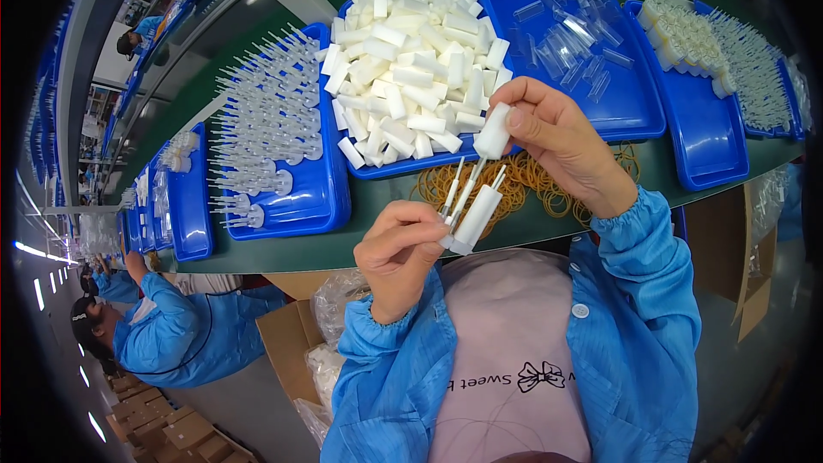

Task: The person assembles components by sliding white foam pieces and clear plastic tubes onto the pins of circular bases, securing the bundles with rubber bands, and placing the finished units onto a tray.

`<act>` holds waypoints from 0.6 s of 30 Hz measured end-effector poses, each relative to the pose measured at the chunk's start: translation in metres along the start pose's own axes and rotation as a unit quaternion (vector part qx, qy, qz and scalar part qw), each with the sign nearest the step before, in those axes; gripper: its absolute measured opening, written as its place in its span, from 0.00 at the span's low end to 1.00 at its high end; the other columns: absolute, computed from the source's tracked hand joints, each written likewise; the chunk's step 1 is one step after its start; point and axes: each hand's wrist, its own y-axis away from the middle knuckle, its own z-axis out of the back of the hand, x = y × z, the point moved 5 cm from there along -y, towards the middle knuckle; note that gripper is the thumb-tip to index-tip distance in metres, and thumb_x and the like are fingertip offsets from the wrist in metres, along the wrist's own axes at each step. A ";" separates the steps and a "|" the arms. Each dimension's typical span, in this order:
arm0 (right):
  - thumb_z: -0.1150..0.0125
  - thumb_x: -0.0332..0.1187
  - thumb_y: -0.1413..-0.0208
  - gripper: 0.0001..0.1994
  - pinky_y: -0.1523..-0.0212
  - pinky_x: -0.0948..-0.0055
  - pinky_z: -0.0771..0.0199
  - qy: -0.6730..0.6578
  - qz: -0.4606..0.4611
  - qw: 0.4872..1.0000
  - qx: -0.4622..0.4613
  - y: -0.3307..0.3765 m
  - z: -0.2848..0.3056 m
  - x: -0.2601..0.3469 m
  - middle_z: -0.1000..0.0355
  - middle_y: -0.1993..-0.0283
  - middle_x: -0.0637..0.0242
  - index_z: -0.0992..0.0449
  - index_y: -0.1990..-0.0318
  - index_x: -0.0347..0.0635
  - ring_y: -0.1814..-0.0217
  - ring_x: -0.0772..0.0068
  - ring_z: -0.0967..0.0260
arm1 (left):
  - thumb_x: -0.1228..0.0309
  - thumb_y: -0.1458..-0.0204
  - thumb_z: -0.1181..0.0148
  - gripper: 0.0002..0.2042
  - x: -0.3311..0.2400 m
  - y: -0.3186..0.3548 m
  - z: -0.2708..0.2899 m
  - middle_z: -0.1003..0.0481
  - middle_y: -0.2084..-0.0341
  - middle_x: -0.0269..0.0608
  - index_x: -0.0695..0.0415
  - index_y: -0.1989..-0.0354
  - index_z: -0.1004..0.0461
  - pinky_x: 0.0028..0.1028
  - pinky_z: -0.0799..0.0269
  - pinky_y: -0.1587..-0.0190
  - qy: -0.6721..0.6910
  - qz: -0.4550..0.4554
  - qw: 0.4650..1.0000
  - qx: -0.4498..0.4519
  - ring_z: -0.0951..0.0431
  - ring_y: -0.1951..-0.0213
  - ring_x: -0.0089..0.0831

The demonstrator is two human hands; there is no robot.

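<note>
Between its thumb and fingers, my left hand (399, 253) pinches the base ends of several thin-stemmed plastic pieces (451, 193). One of them carries a white foam cylinder (478, 219) over its stem, and other stems stand bare. My right hand (561, 141) is closed on a second white foam cylinder (492, 132), which sits at the upper end of one stem. How far that stem goes into the foam is hidden. Both hands are above the near edge of the table, in front of a big pile of white foam cylinders (411, 69) in a blue tray.
Orange rubber bands (514, 197) lie on the green table behind my hands. A blue tray (296, 206) of stemmed pieces stands left; another tray (626, 111) holds clear tubes. Further right is a tray (707, 159) with yellowish-white parts. A co-worker (180, 334) works at left, near an open carton (287, 347).
</note>
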 end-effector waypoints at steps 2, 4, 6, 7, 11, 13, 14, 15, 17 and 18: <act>0.40 0.34 0.45 0.14 0.56 0.78 0.31 -0.019 0.023 0.999 -0.022 0.001 0.002 0.001 0.29 0.60 0.66 0.31 0.54 0.36 0.59 0.77 0.32 | 0.81 0.56 0.36 0.07 -0.001 0.000 0.000 0.26 0.66 0.42 0.62 0.67 0.21 0.21 0.31 0.64 -0.022 -0.003 1.000 -0.001 0.27 0.65 0.27; 0.40 0.34 0.45 0.14 0.56 0.78 0.31 -0.016 0.020 0.999 -0.025 0.001 0.002 0.001 0.29 0.60 0.66 0.30 0.54 0.36 0.58 0.77 0.32 | 0.81 0.56 0.36 0.07 -0.002 0.000 -0.002 0.26 0.66 0.42 0.62 0.67 0.21 0.21 0.31 0.64 -0.023 0.000 1.000 0.000 0.27 0.65 0.27; 0.40 0.34 0.45 0.14 0.55 0.78 0.31 -0.014 0.018 0.999 -0.030 0.003 0.002 0.001 0.29 0.60 0.65 0.30 0.54 0.36 0.57 0.77 0.31 | 0.82 0.56 0.36 0.07 -0.002 0.000 -0.004 0.26 0.67 0.42 0.62 0.67 0.21 0.21 0.31 0.64 -0.022 0.004 1.000 0.003 0.27 0.65 0.27; 0.40 0.34 0.45 0.14 0.54 0.78 0.31 0.002 0.009 1.000 -0.017 0.004 -0.001 0.000 0.28 0.60 0.66 0.30 0.55 0.36 0.57 0.78 0.31 | 0.82 0.56 0.36 0.07 -0.001 -0.001 -0.005 0.26 0.67 0.42 0.62 0.67 0.21 0.21 0.31 0.64 -0.023 0.010 1.000 0.003 0.27 0.65 0.27; 0.39 0.35 0.45 0.13 0.53 0.79 0.32 0.034 0.003 0.999 0.031 0.007 -0.009 0.004 0.28 0.61 0.67 0.29 0.57 0.37 0.58 0.79 0.31 | 0.84 0.58 0.36 0.09 -0.007 -0.002 -0.006 0.26 0.67 0.43 0.62 0.67 0.21 0.22 0.31 0.65 -0.056 -0.012 0.998 0.026 0.27 0.66 0.28; 0.39 0.35 0.45 0.13 0.54 0.79 0.32 0.056 -0.005 0.998 0.040 0.009 0.000 0.008 0.28 0.62 0.68 0.28 0.58 0.37 0.58 0.80 0.31 | 0.84 0.59 0.36 0.10 -0.012 -0.006 -0.006 0.26 0.68 0.44 0.62 0.67 0.21 0.22 0.31 0.65 -0.080 -0.030 0.995 0.056 0.26 0.66 0.29; 0.39 0.36 0.46 0.12 0.54 0.80 0.33 0.078 -0.012 0.996 0.049 0.010 0.003 0.009 0.28 0.62 0.68 0.28 0.59 0.37 0.59 0.80 0.31 | 0.85 0.61 0.36 0.10 -0.015 -0.006 -0.008 0.26 0.68 0.45 0.62 0.67 0.21 0.22 0.31 0.65 -0.104 -0.048 0.990 0.087 0.26 0.67 0.29; 0.38 0.36 0.46 0.11 0.54 0.81 0.33 0.084 -0.030 0.995 0.053 0.012 0.003 0.008 0.28 0.64 0.69 0.27 0.61 0.38 0.59 0.81 0.32 | 0.85 0.64 0.35 0.12 -0.015 -0.005 -0.008 0.25 0.69 0.44 0.62 0.68 0.20 0.24 0.30 0.66 -0.121 -0.045 0.987 0.097 0.25 0.67 0.31; 0.38 0.36 0.46 0.11 0.55 0.81 0.33 0.084 -0.033 0.995 0.048 0.016 0.004 0.006 0.28 0.64 0.69 0.27 0.61 0.38 0.59 0.82 0.32 | 0.84 0.66 0.35 0.12 -0.017 -0.004 -0.011 0.25 0.69 0.42 0.61 0.68 0.20 0.25 0.30 0.66 -0.141 -0.068 0.980 0.119 0.25 0.68 0.32; 0.39 0.35 0.45 0.11 0.55 0.81 0.33 0.085 -0.035 0.995 0.043 0.018 0.004 0.005 0.28 0.64 0.69 0.27 0.61 0.38 0.60 0.82 0.32 | 0.84 0.68 0.34 0.13 -0.019 -0.004 -0.014 0.25 0.70 0.41 0.60 0.69 0.20 0.27 0.30 0.67 -0.160 -0.092 0.973 0.141 0.25 0.68 0.33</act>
